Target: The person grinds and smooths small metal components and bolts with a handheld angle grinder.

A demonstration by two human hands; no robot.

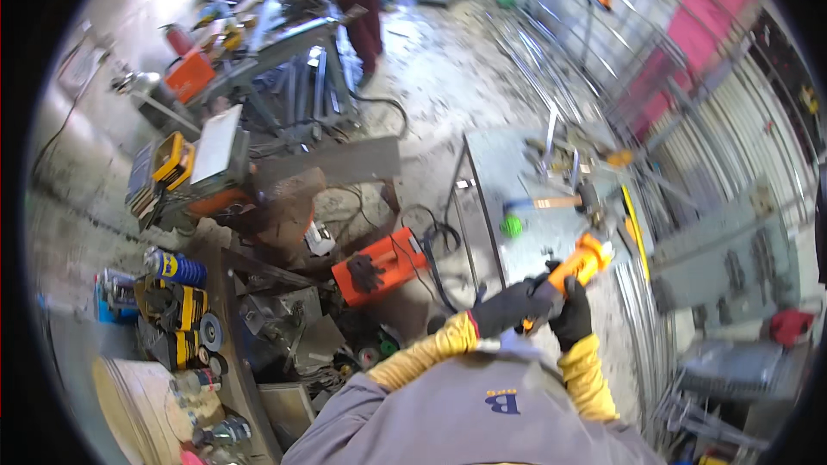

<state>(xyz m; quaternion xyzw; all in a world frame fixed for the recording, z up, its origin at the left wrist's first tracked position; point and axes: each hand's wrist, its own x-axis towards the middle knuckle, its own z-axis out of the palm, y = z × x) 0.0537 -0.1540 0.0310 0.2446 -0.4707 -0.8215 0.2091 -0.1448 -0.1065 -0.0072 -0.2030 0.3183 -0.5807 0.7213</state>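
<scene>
Both my hands wear black gloves below yellow sleeves. They meet around an orange power tool (579, 269) with a flared collar at its far end; its exact kind is not plain. My left hand (519, 303) is closed on the near, dark part of the tool. Against its right side, my right hand (570, 317) is closed too, fingers curled up to the orange body. Just beyond lies a metal-topped table (491, 153) bearing a hammer (556, 203) with a blue and wooden handle. A bright green round object (512, 225) sits near its left edge.
A long yellow strip (636, 232) lies right of the table, above metal bars (633, 314). An orange case (379, 265) with a black glove on it stands left, among cables. Further left is a cluttered bench (226, 319). Another person (357, 0) stands at the far workbench.
</scene>
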